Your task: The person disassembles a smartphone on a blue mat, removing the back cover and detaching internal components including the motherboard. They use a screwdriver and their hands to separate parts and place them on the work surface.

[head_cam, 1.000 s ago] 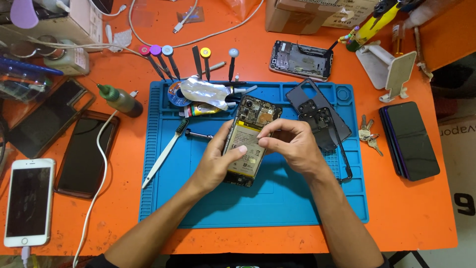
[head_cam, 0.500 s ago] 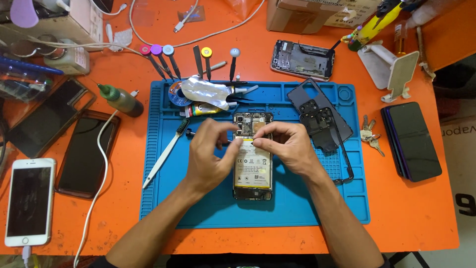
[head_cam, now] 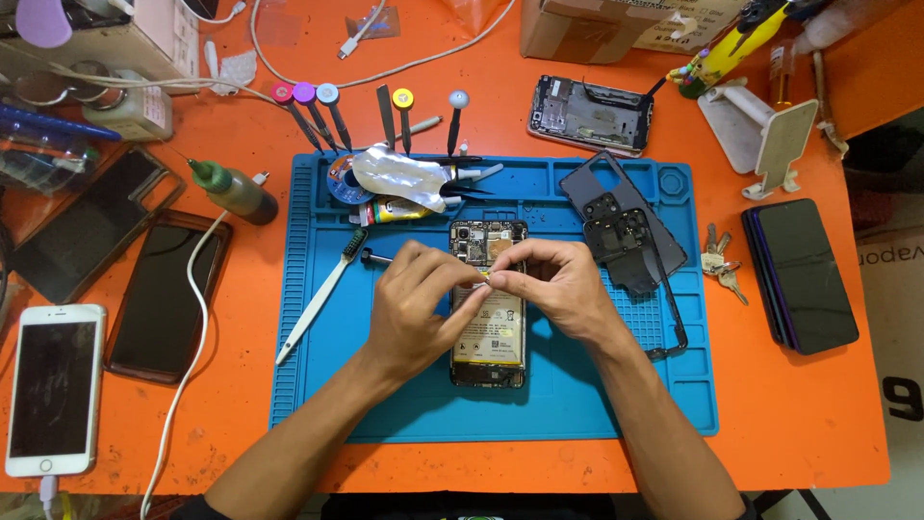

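I see the opened black smartphone with its back cover off (head_cam: 488, 318) lying flat in the middle of the blue silicone repair mat (head_cam: 404, 414) on the orange desk (head_cam: 818, 424), steady for fine work. My left hand (head_cam: 414, 308) and right hand (head_cam: 553, 289) meet above its pale battery, fingertips pinched together on some tiny part I cannot make out. The removed dark back cover (head_cam: 626, 226) lies just beside the phone, out of the way.

Both forearms were bare from wrist to elbow, with no watch, ring or glove on the left hand (head_cam: 412, 306) or the right hand (head_cam: 556, 291). A dark garment edge showed at the bottom of the view, near the elbows.
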